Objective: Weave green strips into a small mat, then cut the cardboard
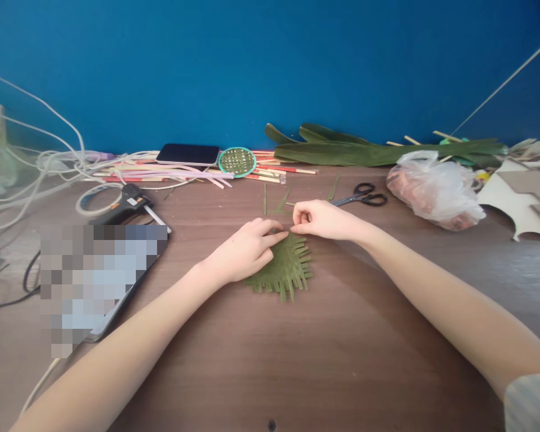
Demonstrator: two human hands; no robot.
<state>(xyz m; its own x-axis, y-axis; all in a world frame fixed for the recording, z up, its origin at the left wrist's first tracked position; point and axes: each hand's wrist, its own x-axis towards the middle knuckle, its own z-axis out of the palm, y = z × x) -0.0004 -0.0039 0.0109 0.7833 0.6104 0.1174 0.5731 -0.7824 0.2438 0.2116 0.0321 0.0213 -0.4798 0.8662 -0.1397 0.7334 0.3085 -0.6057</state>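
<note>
Head: leaf weave (pixel 284 264), fringe (pixel 282 291) near-right

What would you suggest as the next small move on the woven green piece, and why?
Perhaps steady the woven green piece with the left hand and snug its weave near the top with the right hand: the left already rests on it, the right is at its top corner, and uneven strip ends stick out along its edge.

Your leaf mat (pixel 292 267) was dull green, and your sleeve (pixel 533 399) bore faint stripes of grey-blue and cream. The wall (pixel 252 72) was blue, the table (pixel 270 360) brown with streaky grain, the scissor handles (pixel 364 193) black, the long leaves (pixel 342 154) dark green, and the disc (pixel 237 161) green-checked with a turquoise rim.
</note>
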